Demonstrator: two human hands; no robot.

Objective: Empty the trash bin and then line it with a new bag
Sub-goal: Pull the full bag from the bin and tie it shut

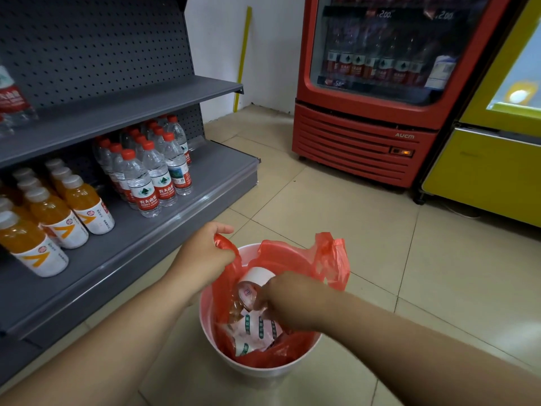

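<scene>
Trash bin [206, 320], pink and round, stands on a floor [380, 259] of pale square tiles, close under both hands and just beside the low end of a grey shelf [146, 247]. A white wall [272, 54] closes the room at the back. A red bag [330, 259] lines the bin, and its far handle sticks up over the rim. Inside the bag lie a white paper cup [257, 275], a clear plastic bottle [243, 297] and some white and green wrappers [254, 332]. Farther out, water bottles [152, 177] with red caps and orange drink bottles [49, 221] stand in rows on the shelf. A red cooler [366, 142] full of drinks and a yellow cabinet [483, 177] stand side by side across the floor, and a yellow stick [243, 60] leans on the wall. The left hand [202, 256] has its fingers curled tight round the near handle of the bag, at the left rim. The right hand [289, 300] points down into the bag next to the bottle; its fingers are blurred, so I cannot tell if they hold anything. Both bare arms reach in from the bottom.
</scene>
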